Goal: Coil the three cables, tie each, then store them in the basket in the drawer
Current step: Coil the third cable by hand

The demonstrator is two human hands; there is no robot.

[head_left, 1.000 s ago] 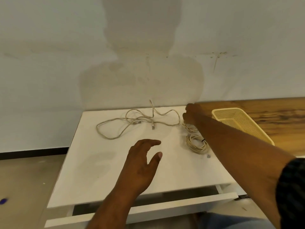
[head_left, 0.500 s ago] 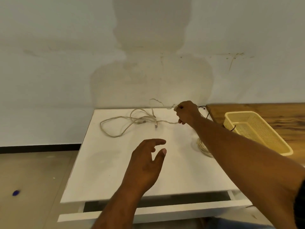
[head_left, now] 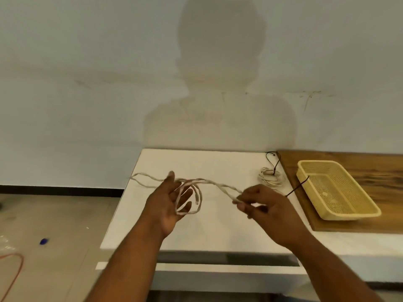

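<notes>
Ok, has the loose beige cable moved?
Yes. The beige cable came forward from the white table's back, looped on the left hand, pinched by the right hand.

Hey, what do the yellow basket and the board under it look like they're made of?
Yellow basket: likely moulded plastic, matte, given its fine mesh walls and uniform colour. Board: looks like wood, with dark grain streaks, smooth finish.

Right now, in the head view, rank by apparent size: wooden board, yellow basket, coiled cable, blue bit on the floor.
1. wooden board
2. yellow basket
3. coiled cable
4. blue bit on the floor
The board runs out of frame yet still looks largest.
</notes>
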